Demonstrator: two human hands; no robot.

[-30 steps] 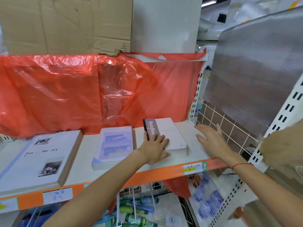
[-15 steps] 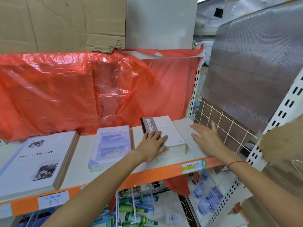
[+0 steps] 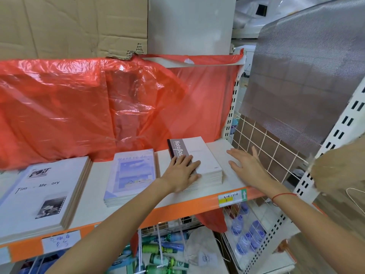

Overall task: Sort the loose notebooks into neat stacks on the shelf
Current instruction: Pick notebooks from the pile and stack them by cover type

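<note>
Our left hand [image 3: 182,173] still presses flat on the NoteBook stack [image 3: 199,161] at the shelf's [image 3: 221,153] right end; the right hand [image 3: 245,167] has edged closer — fingers spread, empty — squaring up looks nearly finished.

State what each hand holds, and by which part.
Nothing is gripped. The left hand lies flat on the NoteBook stack, at its near left corner. The right hand is open beside it.
</note>
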